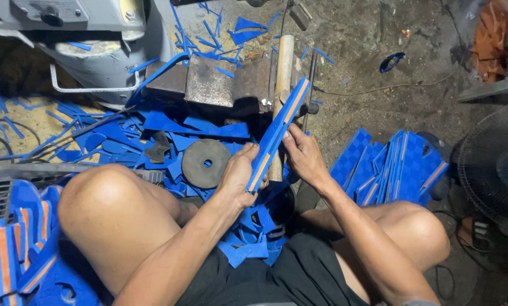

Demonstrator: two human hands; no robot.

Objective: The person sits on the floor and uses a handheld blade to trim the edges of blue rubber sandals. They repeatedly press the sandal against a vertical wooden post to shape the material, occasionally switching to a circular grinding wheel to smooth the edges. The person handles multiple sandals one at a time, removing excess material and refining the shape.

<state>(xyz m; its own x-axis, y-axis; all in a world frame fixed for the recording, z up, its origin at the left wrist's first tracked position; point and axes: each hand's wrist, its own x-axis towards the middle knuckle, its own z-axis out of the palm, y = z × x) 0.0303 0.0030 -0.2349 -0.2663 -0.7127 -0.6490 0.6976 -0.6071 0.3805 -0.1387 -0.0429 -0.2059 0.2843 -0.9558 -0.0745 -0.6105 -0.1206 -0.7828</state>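
I hold a blue foam sandal sole (281, 126) with an orange stripe along its edge, turned on its side and slanting up to the right. My left hand (238, 175) grips its lower end. My right hand (302, 154) pinches its middle from the right. Behind the sole stands a wooden hammer handle (284, 62), leaning on a rusty metal block (210, 82). A round dark disc (206, 163) with a centre hole lies just left of my left hand, among blue foam offcuts (152, 127).
A stack of blue soles (391, 165) with orange edges stands on edge at the right. More soles (16, 238) pile at the lower left by my left knee. A grey machine (95, 39) sits top left, a fan (495, 167) at the right edge.
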